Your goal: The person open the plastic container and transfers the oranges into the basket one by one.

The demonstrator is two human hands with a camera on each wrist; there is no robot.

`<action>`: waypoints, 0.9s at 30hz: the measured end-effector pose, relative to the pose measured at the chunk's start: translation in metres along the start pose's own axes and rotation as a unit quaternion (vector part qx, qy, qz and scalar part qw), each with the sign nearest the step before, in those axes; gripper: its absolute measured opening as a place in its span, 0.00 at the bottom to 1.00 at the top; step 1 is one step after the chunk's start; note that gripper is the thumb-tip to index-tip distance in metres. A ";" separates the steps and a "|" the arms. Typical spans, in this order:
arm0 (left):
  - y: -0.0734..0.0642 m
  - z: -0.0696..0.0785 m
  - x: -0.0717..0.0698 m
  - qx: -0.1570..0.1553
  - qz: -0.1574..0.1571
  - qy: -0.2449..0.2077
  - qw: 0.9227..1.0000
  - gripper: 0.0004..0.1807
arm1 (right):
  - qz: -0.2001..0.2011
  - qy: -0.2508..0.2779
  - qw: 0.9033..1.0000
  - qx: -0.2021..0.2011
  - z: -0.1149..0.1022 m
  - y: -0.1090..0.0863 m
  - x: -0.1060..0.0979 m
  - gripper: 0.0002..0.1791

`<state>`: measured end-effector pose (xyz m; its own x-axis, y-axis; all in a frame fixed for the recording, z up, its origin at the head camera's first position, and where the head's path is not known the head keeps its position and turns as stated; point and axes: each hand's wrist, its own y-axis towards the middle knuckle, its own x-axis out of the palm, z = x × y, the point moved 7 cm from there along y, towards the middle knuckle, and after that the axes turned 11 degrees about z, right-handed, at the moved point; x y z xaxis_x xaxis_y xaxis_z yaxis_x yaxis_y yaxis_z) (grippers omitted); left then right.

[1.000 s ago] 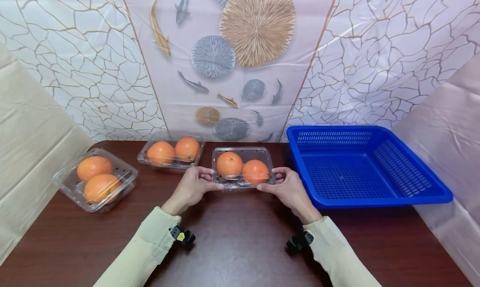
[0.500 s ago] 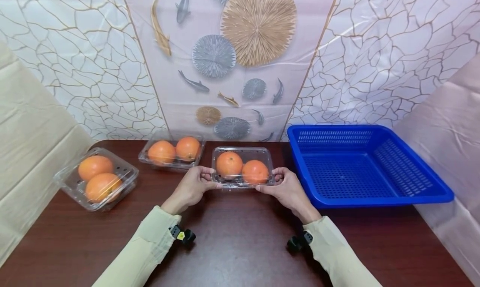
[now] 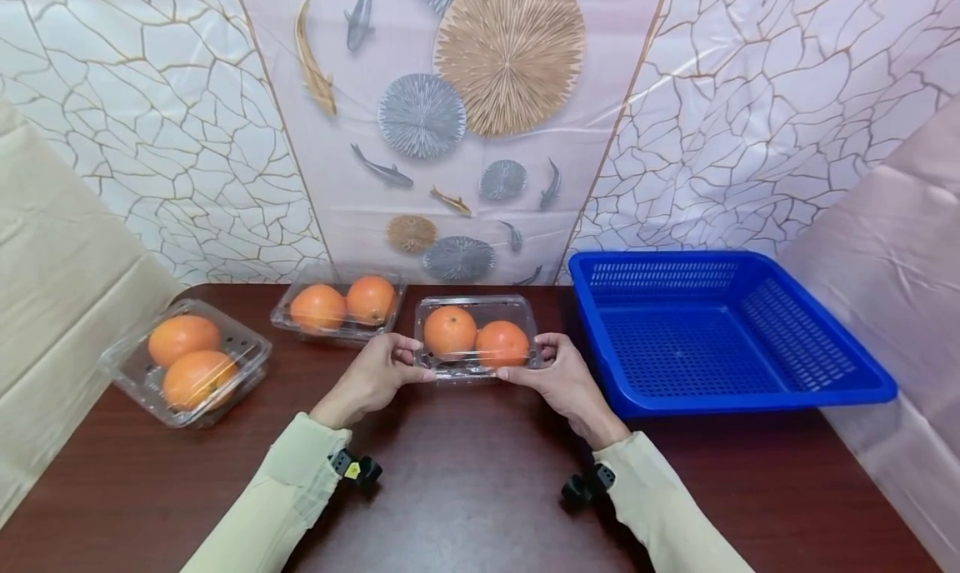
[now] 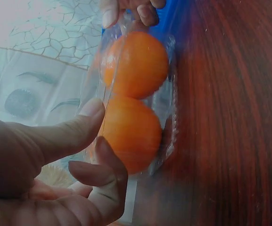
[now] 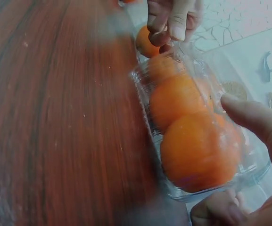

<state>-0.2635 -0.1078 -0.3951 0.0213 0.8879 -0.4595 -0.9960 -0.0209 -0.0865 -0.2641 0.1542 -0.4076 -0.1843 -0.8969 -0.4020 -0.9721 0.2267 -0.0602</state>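
Observation:
A clear plastic clamshell box [image 3: 477,306] with two oranges [image 3: 450,331] inside stands at the middle back of the table, lid down. My left hand [image 3: 375,377] pinches its left front corner, thumb at the front rim and fingers curled at the side. At the right front corner my right hand [image 3: 558,381] pinches it in the same manner. The left wrist view shows the thumb [image 4: 74,136] against the lid edge, with an orange [image 4: 133,136] behind the plastic. In the right wrist view the right thumb [image 5: 249,113] lies on the box rim.
Two more clear boxes of oranges stand to the left, one at the back [image 3: 337,323] and one nearer [image 3: 251,348]. A blue perforated plastic basket [image 3: 750,402] is on the right. Patterned cloth [image 3: 375,240] hangs right behind the brown table [image 3: 465,490].
Both hands keep their hold on the box, which stays in place. The whole head view has shifted slightly to the left.

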 end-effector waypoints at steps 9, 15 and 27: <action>0.001 0.001 0.002 0.020 0.011 -0.015 1.000 0.24 | 0.033 -0.045 0.998 -0.036 -0.001 0.001 -0.006 0.39; 0.003 -0.001 0.004 0.026 0.013 -0.042 0.999 0.23 | 0.044 -0.119 0.989 -0.078 -0.005 0.003 -0.012 0.39; 0.001 0.000 0.005 0.010 0.003 -0.029 1.000 0.27 | 0.011 -0.099 0.991 -0.093 -0.006 0.005 -0.010 0.36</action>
<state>-0.2641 -0.1037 -0.3973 0.0100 0.9132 -0.4073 -0.9977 -0.0180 -0.0650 -0.2675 0.1618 -0.3988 -0.1918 -0.7968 -0.5730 -0.9814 0.1547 0.1133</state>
